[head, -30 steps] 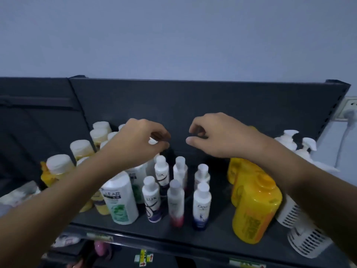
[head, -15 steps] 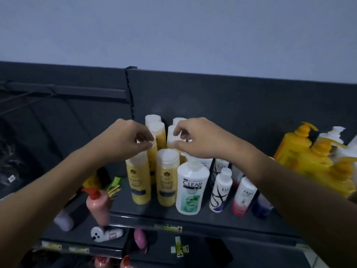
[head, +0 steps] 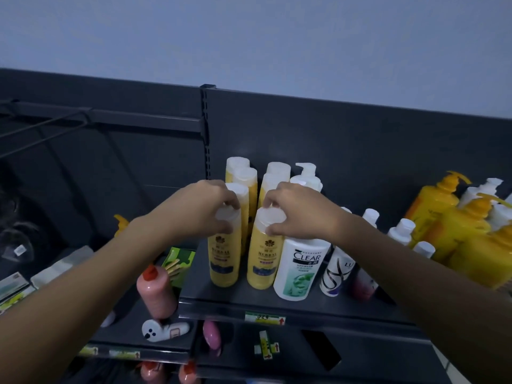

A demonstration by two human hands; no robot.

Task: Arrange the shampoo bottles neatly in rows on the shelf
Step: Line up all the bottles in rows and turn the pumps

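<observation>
Two rows of yellow herbal shampoo bottles with white caps stand on the dark shelf (head: 249, 303). My left hand (head: 202, 209) pinches the cap of the front left yellow bottle (head: 225, 256). My right hand (head: 302, 212) grips the cap of the front right yellow bottle (head: 263, 261). Both bottles stand upright on the shelf. More yellow bottles (head: 243, 173) line up behind them. A white Clear bottle (head: 300, 267) stands just right of my right hand's bottle, with a small Lux bottle (head: 336, 273) beside it.
Large yellow pump bottles (head: 460, 234) and white pump bottles (head: 490, 187) crowd the right end. Small white-capped bottles (head: 401, 231) sit between. On a lower left shelf stand a pink bottle (head: 156, 292) and a green packet (head: 177, 261). The dark back panel (head: 360, 151) rises behind.
My view has swung left from the small bottles to the yellow ones. Both hands dropped from the rear bottles onto the caps of the two front yellow bottles.
</observation>
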